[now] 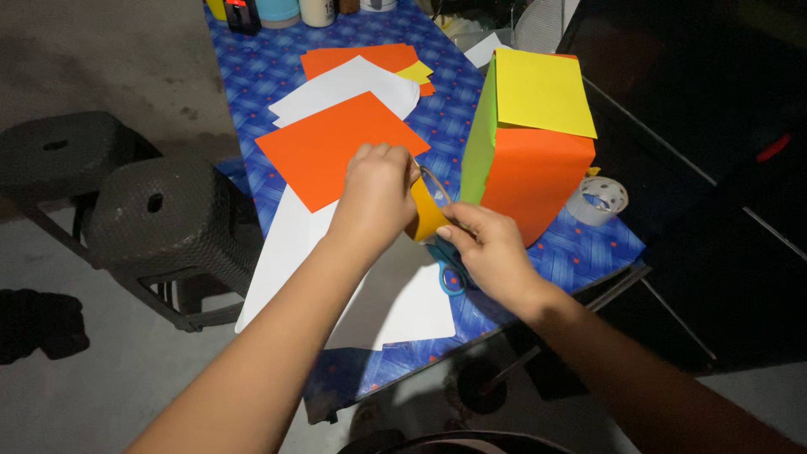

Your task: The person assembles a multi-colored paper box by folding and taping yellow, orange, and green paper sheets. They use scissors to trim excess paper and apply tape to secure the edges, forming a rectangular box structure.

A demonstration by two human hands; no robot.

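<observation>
My left hand grips a roll of tape with an orange-yellow core above the table. The thumb and fingers of my right hand pinch the roll's near edge, where the tape end is. Right of both hands stands a box wrapped in orange, green and yellow paper. Under my right hand lie scissors with blue handles, partly hidden. An orange paper sheet lies just beyond my left hand.
A blue patterned tablecloth covers the narrow table. White sheets lie under my arms, and more orange, white and yellow sheets farther back. A clear tape roll sits right of the box. Dark plastic stools stand to the left. Containers line the far end.
</observation>
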